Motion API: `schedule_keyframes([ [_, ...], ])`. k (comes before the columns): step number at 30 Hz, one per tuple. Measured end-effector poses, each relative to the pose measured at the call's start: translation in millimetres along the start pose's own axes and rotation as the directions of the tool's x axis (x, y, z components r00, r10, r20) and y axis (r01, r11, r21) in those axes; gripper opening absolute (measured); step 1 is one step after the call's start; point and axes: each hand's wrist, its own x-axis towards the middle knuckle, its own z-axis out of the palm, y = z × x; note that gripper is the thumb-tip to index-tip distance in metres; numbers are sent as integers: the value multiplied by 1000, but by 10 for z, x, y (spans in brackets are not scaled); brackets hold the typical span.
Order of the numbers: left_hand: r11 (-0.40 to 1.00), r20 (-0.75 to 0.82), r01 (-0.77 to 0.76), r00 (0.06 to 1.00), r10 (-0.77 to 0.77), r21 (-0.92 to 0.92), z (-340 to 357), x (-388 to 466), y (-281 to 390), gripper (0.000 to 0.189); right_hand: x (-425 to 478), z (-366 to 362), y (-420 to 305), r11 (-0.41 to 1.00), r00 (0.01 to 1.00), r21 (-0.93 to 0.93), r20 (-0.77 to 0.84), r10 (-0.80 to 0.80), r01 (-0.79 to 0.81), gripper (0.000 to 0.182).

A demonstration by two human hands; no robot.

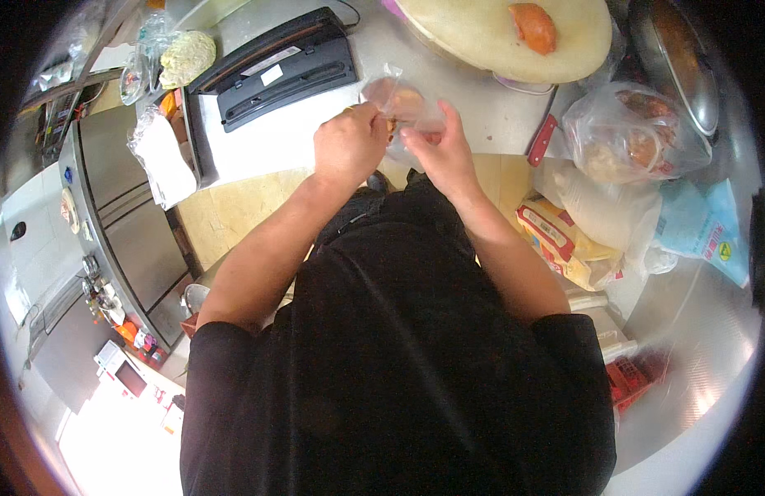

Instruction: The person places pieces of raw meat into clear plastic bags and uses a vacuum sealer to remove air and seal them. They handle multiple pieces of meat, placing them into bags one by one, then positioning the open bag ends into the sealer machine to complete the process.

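Observation:
Both hands are over the front edge of the metal counter [463,118], at a clear plastic bag [404,102] with brownish-orange food inside. My left hand [350,139] pinches the bag's left side between thumb and fingers. On the right, my right hand [444,149] has thumb and fingers around the bag's other side; its exact grip is partly hidden by the film. Left of the bag lies a black vacuum sealer [289,80] with its lid raised. Beyond, to the right, an orange-brown piece of food [534,28] rests on a round cutting board [482,37].
A red-handled knife [542,140] lies at the counter's edge, beside a plastic bag of browned food [637,133]. Below are a yellow package [565,242] and a light blue bag [699,220]. A cabbage [188,59] and white plastic bags [163,158] lie at left.

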Motion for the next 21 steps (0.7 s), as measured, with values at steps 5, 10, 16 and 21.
schedule_keyframes([
  [5,998,-53,40,998,-42,-42,-422,-73,-15,20,-78,-142,-613,819,992,-565,-4,-123,100,37],
  [10,980,-170,79,979,-111,-180,-716,-259,-123,22,-181,-190,-783,745,952,-606,67,-298,277,17],
  [16,979,-236,135,957,-168,-152,-835,-358,-331,24,124,-343,-618,865,932,-348,111,-345,362,37],
  [21,991,-272,136,954,-126,19,-514,-372,-390,24,976,-1234,-829,549,810,-831,-258,-528,93,71],
])
